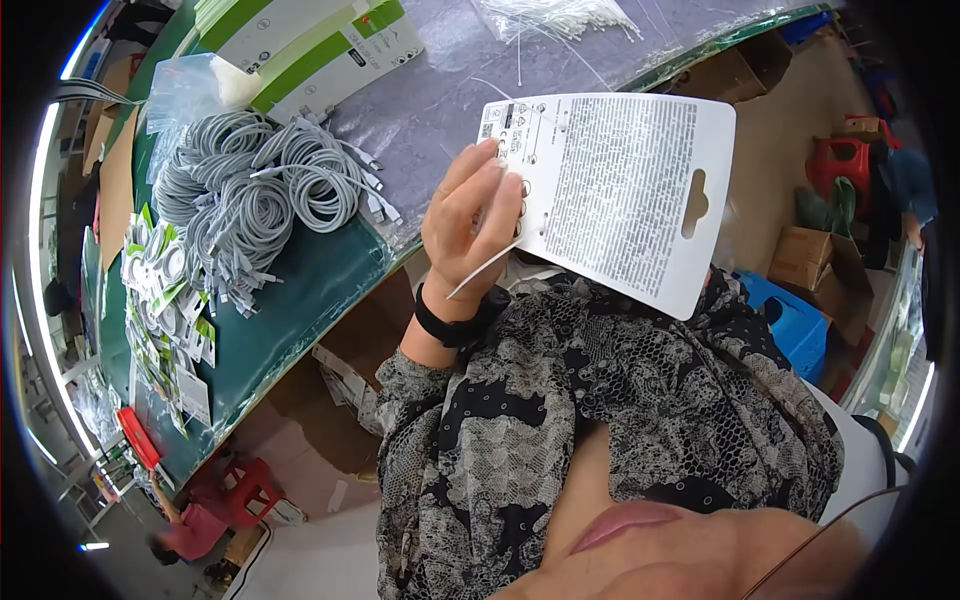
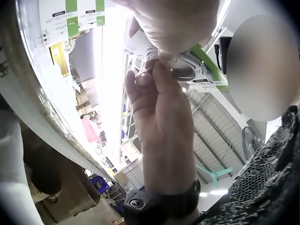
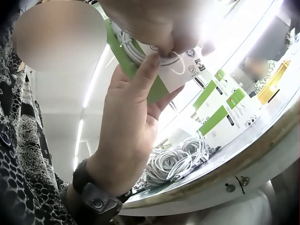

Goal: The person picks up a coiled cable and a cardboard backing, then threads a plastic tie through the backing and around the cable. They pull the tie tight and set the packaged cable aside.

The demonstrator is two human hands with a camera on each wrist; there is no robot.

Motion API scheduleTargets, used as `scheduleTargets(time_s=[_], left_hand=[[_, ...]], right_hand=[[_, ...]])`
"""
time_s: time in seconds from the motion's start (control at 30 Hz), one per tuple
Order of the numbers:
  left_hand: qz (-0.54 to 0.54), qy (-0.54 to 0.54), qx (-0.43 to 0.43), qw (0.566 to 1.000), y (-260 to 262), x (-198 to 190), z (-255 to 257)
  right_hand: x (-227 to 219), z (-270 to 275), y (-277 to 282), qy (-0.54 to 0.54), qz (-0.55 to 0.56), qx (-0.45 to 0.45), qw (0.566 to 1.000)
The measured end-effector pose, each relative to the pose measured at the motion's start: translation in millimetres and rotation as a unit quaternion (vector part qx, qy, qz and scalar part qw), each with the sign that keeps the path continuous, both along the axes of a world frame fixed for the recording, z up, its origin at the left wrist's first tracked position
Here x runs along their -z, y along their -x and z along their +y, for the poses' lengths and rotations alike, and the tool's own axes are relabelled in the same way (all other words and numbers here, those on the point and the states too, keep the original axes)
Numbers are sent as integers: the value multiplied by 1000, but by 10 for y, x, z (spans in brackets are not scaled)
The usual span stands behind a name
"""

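Note:
A white printed retail card (image 1: 630, 200) with a hanging hole is held up in front of the chest, its text side towards the head camera. On its green-and-white front sits a coiled grey cable (image 3: 133, 51). My right hand (image 3: 131, 112) grips the card from below, thumb on its front; in the head view that hand is mostly hidden behind the card. At the card's left edge, my left hand (image 1: 465, 220) has its fingertips on a thin white tie (image 1: 485, 268). The tie forms a loop near the coil in the right wrist view.
Several coiled grey cables (image 1: 235, 185) lie heaped on the table (image 1: 330, 290), beside packed cards (image 1: 165, 310). Green-and-white boxes (image 1: 340, 55) and a bundle of white ties (image 1: 555, 15) are farther back. A blue container (image 1: 785, 320) and cardboard boxes (image 1: 805, 260) stand at the right.

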State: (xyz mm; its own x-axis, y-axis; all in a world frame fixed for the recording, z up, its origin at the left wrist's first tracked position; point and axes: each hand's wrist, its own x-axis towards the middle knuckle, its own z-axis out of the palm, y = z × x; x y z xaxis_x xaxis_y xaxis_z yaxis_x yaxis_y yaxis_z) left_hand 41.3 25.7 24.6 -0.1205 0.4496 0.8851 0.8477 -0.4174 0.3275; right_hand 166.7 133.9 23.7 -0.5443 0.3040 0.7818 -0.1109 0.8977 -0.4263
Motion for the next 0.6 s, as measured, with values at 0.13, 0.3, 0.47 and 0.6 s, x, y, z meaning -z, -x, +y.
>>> scheduleTargets(time_s=[0.13,0.3,0.47,0.6], left_hand=[[23,-13,-9,1000,31,-3,-12],[55,-15,-18,998,26,-41,-11],[18,-2,-6,1000,-34,26,-23],[-128,39,16,991,-81,147,-53]], right_hand=[[60,-41,1,5,7,2,1000],[155,-121,-9,17,16,6,1000],[165,-185,-21,27,21,14,999],[182,-229,7,266,-35,-39,962]])
